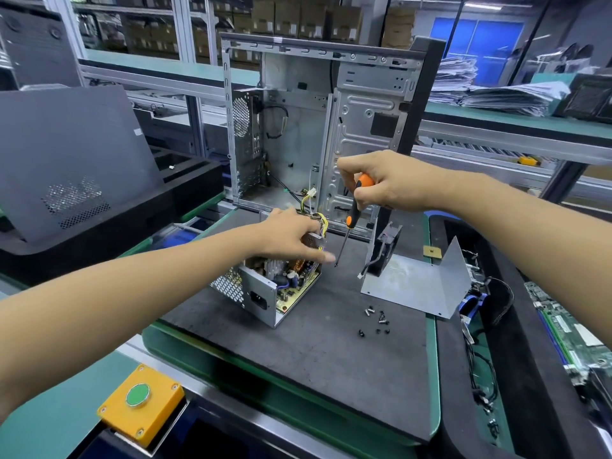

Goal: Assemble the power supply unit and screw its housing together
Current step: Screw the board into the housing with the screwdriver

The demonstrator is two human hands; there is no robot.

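The open power supply unit (265, 293) stands on the dark mat, its circuit board and copper coil exposed. My left hand (291, 236) rests on its top rear edge by the yellow wires, thumb stretched toward the screwdriver tip. My right hand (387, 183) grips an orange and black screwdriver (351, 217), shaft pointing down, tip just right of the unit. The bent metal housing cover (427, 279) lies to the right with a black fan (385, 246) leaning on it. Several loose screws (377, 321) lie on the mat in front of the cover.
An empty computer case (314, 127) stands upright behind the unit. A dark side panel (73, 154) leans at the left. A yellow box with a green button (140, 405) sits at the near left edge. Cables and a circuit board (569, 329) lie at the right.
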